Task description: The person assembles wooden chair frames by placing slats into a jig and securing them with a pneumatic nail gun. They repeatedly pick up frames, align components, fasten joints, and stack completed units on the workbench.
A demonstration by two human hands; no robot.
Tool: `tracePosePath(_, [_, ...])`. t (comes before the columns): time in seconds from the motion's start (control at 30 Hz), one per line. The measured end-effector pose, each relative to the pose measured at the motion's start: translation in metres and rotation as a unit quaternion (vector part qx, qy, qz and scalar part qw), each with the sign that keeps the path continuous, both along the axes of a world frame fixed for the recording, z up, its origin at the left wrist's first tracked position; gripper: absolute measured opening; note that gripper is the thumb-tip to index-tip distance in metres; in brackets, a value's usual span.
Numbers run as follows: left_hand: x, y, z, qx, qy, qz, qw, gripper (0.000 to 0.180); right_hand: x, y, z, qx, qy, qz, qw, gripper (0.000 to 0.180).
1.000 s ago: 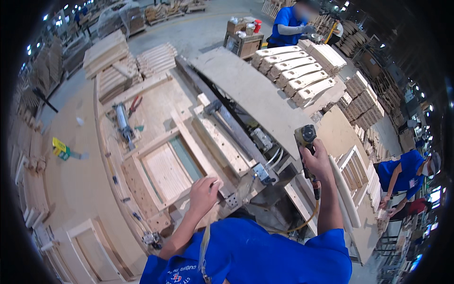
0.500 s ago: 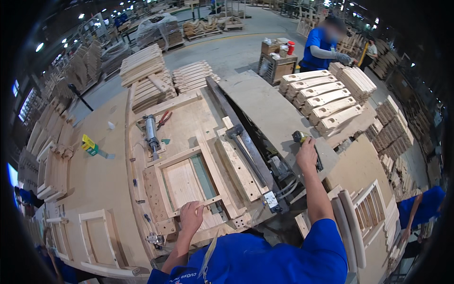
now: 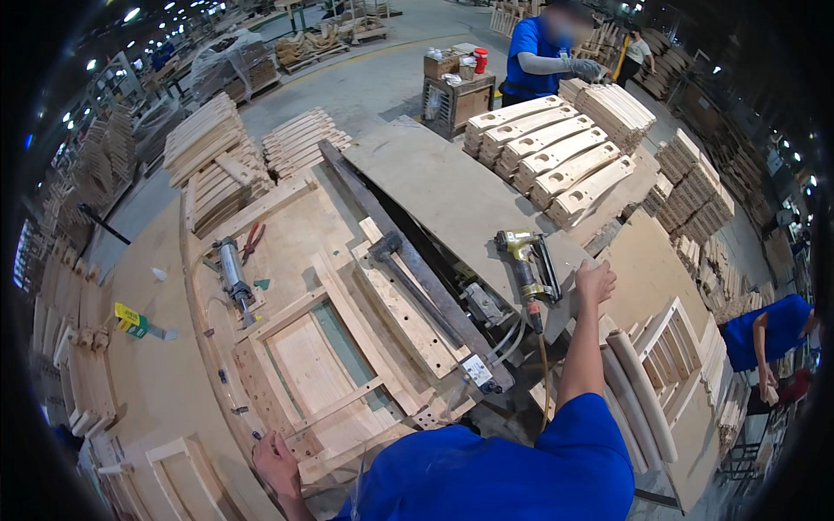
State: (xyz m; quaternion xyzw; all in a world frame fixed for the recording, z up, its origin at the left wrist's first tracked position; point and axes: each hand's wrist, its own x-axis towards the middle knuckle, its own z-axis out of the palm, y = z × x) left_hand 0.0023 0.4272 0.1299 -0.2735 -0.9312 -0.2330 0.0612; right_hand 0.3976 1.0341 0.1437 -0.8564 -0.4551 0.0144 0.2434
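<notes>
My left hand [image 3: 276,462] is at the near left corner of the wooden jig [image 3: 291,425], fingers curled over the spot where a metal air valve sits; the hand hides the valve. My right hand [image 3: 595,282] holds nothing, its fingers loosely bent and apart, just right of a nail gun [image 3: 524,260]. The nail gun lies on the grey board [image 3: 417,165] with its hose [image 3: 545,369] trailing toward me. Inside the jig lies a rectangular wooden frame [image 3: 326,282]. An air cylinder [image 3: 233,265] is mounted at the jig's far left.
A hammer [image 3: 417,286] rests along the jig's right side. Red-handled pliers [image 3: 252,241] lie near the cylinder. Slotted wooden pieces [image 3: 556,156] are stacked at the far right, beside a co-worker [image 3: 534,61]. A slatted frame [image 3: 669,352] and curved rails [image 3: 638,395] stand at right.
My right hand has let go of the nail gun and moved to its right. My left hand has left the frame's near edge for the jig's near left corner. The view has shifted.
</notes>
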Motion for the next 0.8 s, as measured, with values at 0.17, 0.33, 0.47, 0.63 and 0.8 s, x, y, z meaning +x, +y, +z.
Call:
tracePosePath(0.17, [-0.012,0.008,-0.023,0.059,-0.098,-0.004,0.993,0.02,0.059,0.029,-0.034,0.046,0.35,-0.016,0.935,0.07])
tracePosePath(0.33, [0.003,-0.014,-0.012,0.068,-0.071,0.044,0.994,0.019,0.035,0.015,-0.075,0.074,0.404,0.017,0.911,0.065])
tracePosePath(0.47, [0.002,-0.027,-0.003,0.051,-0.048,0.059,0.996,0.018,0.025,0.005,-0.081,0.105,0.477,0.004,0.873,0.052])
tracePosePath(0.63, [0.0,-0.031,0.003,0.024,-0.063,0.077,0.995,0.017,0.045,0.008,-0.067,0.094,0.532,0.037,0.841,0.05])
tracePosePath(0.8, [0.003,-0.036,0.001,0.09,-0.091,0.093,0.987,0.019,0.034,-0.007,-0.072,0.074,0.531,0.085,0.84,0.056])
